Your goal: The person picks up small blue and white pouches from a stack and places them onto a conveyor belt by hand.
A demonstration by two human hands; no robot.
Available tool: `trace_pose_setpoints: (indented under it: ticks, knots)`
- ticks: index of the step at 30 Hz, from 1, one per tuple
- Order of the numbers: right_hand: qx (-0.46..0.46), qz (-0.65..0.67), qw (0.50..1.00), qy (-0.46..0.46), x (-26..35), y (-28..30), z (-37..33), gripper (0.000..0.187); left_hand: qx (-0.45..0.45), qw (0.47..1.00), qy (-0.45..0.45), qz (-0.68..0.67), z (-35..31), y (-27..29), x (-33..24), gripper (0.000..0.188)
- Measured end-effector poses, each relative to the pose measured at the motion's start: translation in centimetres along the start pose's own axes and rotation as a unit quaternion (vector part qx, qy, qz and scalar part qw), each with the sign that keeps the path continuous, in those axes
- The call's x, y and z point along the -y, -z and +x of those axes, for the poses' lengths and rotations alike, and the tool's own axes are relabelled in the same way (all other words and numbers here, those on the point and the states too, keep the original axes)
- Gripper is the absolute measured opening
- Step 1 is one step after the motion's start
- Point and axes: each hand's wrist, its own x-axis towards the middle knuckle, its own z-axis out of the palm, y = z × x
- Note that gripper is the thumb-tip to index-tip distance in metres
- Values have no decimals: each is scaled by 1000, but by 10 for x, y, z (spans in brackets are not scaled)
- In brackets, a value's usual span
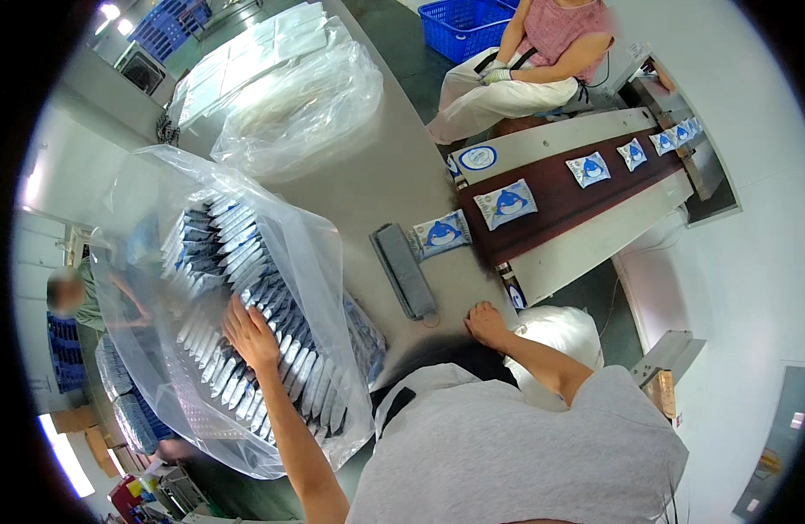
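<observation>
My left hand [252,336] lies on the rows of small packets [293,367] inside a large clear plastic bag [311,240]. Its fingers are stretched out over the packets and grip none of them. My right hand [485,325] rests at the table's near edge, the fingers curled in with nothing seen in them. Ahead of it, a white and blue pillow-shaped packet [442,234] with a whale picture lies on the grey table [376,175]. Its left end touches or nearly touches a long grey block [402,271].
A dark red conveyor belt [564,210] carries several more such packets at the right. Behind it a person [551,52] sits near a blue basket [464,26]. Clear plastic bags [298,105] are heaped on the far table. A white sack [564,336] stands beside my right forearm.
</observation>
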Motion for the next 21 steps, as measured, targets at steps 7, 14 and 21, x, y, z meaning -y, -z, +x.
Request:
trace_pose_setpoints:
  ticks: [7, 14, 21]
  knots:
    - [18, 19, 999, 38, -1, 13, 0, 31, 34, 999, 19, 4, -3, 0, 7, 49]
    - [37, 13, 999, -3, -12, -8, 5, 29, 36, 999, 17, -4, -11, 5, -10, 53]
    - [297, 405, 826, 254, -62, 77, 89, 25, 62, 997, 32, 16, -26, 7, -10, 52]
